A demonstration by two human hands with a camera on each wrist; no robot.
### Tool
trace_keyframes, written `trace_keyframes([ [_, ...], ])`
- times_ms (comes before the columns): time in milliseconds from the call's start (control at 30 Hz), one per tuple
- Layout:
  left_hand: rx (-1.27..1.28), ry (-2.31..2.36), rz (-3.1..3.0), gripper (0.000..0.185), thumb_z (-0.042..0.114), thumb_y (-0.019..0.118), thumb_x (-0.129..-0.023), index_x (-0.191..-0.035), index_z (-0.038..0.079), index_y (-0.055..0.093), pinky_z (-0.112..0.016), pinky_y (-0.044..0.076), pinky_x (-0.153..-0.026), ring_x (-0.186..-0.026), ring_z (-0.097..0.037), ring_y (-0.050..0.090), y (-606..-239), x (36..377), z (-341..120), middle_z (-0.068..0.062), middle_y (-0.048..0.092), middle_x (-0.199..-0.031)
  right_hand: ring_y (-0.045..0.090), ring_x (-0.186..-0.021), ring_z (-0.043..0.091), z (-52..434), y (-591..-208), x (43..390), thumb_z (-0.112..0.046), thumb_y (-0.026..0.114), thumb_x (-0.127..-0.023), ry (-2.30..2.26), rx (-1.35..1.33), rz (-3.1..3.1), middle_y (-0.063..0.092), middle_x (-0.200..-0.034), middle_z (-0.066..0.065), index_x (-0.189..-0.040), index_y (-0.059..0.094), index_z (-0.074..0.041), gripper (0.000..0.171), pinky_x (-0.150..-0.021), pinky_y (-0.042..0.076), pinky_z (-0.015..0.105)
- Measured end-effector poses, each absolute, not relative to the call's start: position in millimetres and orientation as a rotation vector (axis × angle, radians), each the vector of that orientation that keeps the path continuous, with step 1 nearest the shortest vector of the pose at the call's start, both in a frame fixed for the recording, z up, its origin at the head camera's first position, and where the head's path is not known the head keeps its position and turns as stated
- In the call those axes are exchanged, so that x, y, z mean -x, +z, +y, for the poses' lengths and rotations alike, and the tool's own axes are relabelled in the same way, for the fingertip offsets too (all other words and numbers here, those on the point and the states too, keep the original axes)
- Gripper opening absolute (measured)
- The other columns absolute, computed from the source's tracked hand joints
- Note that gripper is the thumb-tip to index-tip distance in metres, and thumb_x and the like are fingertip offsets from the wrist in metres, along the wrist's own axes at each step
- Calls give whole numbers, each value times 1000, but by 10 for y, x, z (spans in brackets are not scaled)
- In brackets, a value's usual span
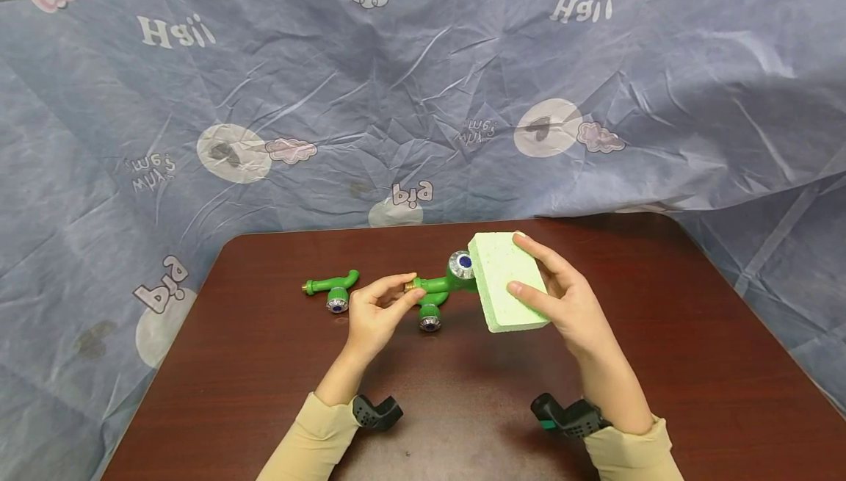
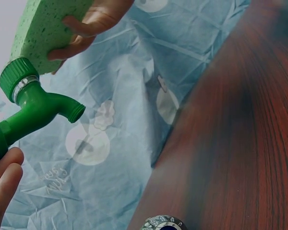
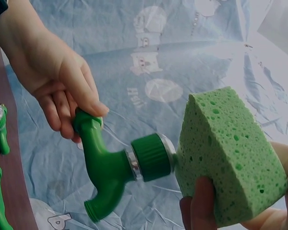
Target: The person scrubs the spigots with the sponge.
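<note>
A green faucet (image 3: 101, 163) with a ribbed knob is held above the table. My left hand (image 1: 373, 316) pinches it at its brass threaded inlet end, between thumb and fingers. In my right hand (image 1: 575, 297) is a thick light-green sponge (image 1: 509, 283), gripped along its edges by thumb and fingers. The sponge's face meets the knob's silver-rimmed end in the right wrist view; in the head view it covers part of the faucet. The spout hangs free, seen in the left wrist view.
Two more green faucets lie on the dark reddish-brown table (image 1: 264, 393): one faucet (image 1: 337, 290) left of my left hand, another faucet (image 1: 429, 312) under the held one. A blue-grey printed cloth (image 1: 370, 99) hangs behind the table's far edge.
</note>
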State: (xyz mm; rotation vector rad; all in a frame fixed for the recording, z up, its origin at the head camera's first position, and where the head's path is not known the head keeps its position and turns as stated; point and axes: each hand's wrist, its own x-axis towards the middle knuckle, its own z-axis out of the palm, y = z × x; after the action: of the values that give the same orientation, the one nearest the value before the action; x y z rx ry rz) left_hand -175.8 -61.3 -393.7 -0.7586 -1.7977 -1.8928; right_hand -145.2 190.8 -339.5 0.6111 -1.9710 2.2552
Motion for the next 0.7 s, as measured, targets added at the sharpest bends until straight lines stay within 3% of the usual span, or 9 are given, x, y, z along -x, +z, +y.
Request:
trace_keyframes([
  [267, 748, -1873, -1800, 22, -16, 69, -74, -95, -19, 63, -24, 56, -62, -72, -14, 68, -3941, 1753, -624, -29, 65, -80, 62, -82, 13, 1973, -3393, 1451, 12, 58, -86, 2257, -623, -2019, 47, -127, 11, -141, 38, 1, 60, -57, 56, 26],
  [433, 744, -1846, -1834, 23, -18, 70, -73, -95, -17, 64, -24, 56, -61, -71, -10, 67, -3937, 1737, -608, -26, 66, -80, 60, -86, 13, 1936, -3381, 1418, 13, 58, -85, 2252, -622, -2019, 41, -137, 10, -140, 39, 0, 60, -59, 56, 26],
  [700, 760, -1788, -1862, 24, -17, 72, -70, -94, -16, 66, -24, 56, -59, -69, -12, 66, -3937, 1728, -576, -26, 67, -80, 52, -110, 13, 1826, -3359, 1343, 11, 62, -83, 2182, -598, -2102, 29, -149, 12, -139, 43, -4, 61, -64, 56, 24],
])
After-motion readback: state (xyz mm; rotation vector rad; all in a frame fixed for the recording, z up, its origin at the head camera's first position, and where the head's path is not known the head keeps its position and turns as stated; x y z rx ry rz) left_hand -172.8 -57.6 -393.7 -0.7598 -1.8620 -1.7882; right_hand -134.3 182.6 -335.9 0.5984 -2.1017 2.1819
